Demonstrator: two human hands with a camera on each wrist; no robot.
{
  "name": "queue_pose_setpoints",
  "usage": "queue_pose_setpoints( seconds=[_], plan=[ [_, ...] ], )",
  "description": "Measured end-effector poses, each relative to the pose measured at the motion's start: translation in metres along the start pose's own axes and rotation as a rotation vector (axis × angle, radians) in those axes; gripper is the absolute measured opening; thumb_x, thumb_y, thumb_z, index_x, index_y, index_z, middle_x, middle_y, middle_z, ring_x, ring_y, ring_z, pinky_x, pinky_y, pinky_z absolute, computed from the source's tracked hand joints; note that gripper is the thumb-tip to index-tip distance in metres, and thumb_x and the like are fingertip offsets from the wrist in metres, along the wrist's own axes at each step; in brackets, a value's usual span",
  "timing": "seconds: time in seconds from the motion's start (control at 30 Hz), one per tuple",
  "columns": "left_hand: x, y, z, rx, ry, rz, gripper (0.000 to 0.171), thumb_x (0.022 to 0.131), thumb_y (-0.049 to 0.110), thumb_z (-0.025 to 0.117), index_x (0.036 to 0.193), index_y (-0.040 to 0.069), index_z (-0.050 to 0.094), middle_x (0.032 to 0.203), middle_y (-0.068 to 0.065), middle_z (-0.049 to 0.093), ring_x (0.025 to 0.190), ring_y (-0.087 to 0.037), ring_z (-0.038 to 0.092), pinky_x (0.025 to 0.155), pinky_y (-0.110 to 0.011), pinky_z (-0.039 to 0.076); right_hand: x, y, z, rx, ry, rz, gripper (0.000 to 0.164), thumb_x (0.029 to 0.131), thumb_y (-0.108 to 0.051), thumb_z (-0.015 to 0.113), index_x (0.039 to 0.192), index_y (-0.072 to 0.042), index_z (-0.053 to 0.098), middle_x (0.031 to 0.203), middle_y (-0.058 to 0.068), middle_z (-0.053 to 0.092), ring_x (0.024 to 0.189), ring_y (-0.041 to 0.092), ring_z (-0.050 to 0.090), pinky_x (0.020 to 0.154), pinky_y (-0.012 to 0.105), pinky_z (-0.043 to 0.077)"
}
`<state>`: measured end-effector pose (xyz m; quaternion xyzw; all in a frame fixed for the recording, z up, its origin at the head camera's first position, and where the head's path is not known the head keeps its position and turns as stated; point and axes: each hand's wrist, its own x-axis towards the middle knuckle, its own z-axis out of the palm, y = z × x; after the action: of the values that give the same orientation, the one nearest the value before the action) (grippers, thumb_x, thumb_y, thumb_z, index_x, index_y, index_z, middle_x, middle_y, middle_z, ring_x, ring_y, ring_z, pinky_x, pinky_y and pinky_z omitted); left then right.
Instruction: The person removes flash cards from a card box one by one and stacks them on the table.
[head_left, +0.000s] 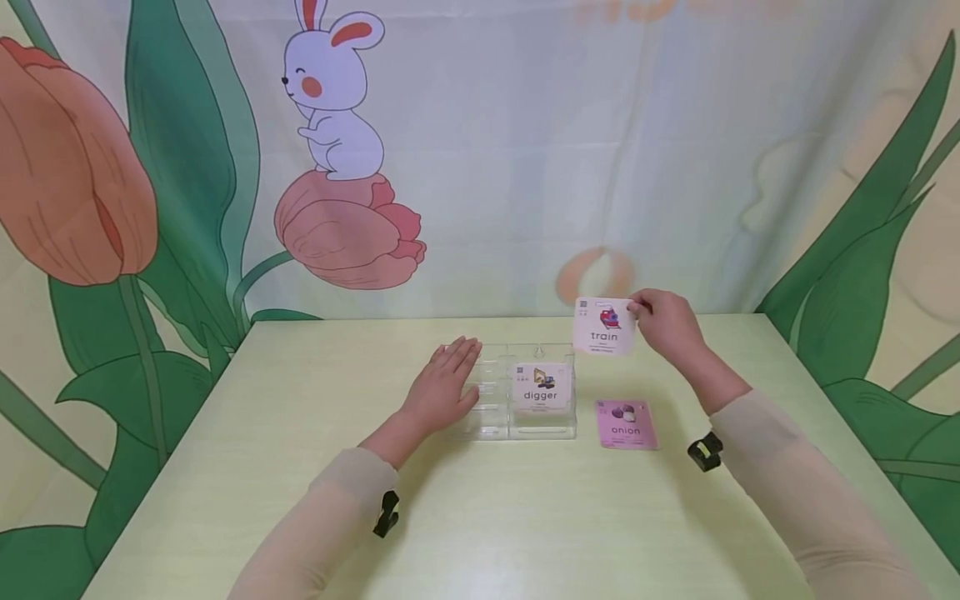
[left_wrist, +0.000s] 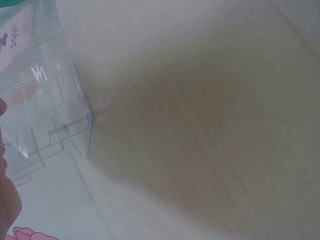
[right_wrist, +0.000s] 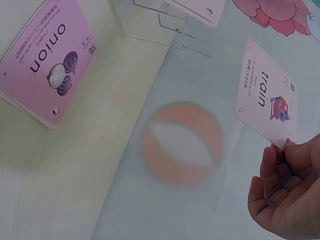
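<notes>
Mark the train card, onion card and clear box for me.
train card point(head_left: 604, 327), head view, middle of its face.
onion card point(head_left: 626, 424), head view, centre of the pink face.
clear box point(head_left: 495, 392), head view, transparent divider left of the digger card.

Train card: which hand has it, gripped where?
The right hand pinches the train card at one edge. The left hand rests flat against the clear box, holding nothing.

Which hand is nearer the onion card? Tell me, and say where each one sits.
Right. The right hand holds the train card in the air just behind the onion card. The left hand rests flat against the clear organizer, whose width separates it from the card.
</notes>
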<state>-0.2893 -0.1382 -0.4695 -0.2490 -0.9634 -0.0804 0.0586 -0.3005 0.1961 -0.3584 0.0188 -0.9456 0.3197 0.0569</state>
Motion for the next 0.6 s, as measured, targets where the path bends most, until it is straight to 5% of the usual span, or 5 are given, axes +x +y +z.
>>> queue_pose_setpoints(
  seconds=[0.6],
  plan=[
    [0.000, 0.001, -0.001, -0.010, 0.010, -0.006, 0.067, 0.104, 0.028, 0.051, 0.160, 0.000, 0.029, 0.169, -0.016, 0.030, 0.159, -0.033, 0.025, 0.133, -0.048, 0.020, -0.007, 0.014, -0.005, -0.010, 0.000, 0.007, 0.036, 0.108, -0.014, 0.048, 0.130, 0.012, 0.060, 0.119, 0.030, 0.065, 0.098, 0.035, 0.056, 0.079, 0.034, 0.048]
  ],
)
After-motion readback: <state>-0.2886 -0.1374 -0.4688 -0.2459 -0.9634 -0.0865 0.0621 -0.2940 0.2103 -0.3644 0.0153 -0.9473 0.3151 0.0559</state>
